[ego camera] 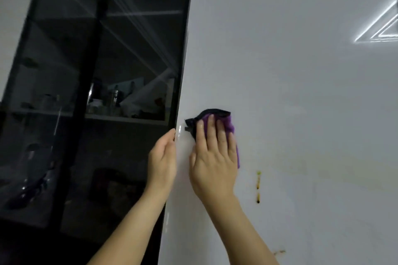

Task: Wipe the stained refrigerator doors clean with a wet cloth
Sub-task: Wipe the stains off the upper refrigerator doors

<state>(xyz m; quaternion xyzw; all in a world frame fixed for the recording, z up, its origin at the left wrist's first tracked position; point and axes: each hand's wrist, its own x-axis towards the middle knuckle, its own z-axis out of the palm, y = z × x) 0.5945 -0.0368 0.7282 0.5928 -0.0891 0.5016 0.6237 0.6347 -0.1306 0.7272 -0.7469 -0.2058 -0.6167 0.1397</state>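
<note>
A glossy white refrigerator door (301, 92) fills the right half of the view. My right hand (214, 157) lies flat with straight fingers on a purple cloth with a black edge (228, 123), pressing it against the door near its left edge. My left hand (162, 161) rests with straight fingers along the door's left edge, next to the cloth. A thin yellow-brown drip stain (258, 185) runs down the door just right of my right wrist. A smaller brown smear (280, 252) sits lower on the door.
A dark glass-fronted cabinet (97, 92) with shelves and dim items stands directly left of the refrigerator. A bright triangular light reflection (381, 30) shows on the door at the upper right.
</note>
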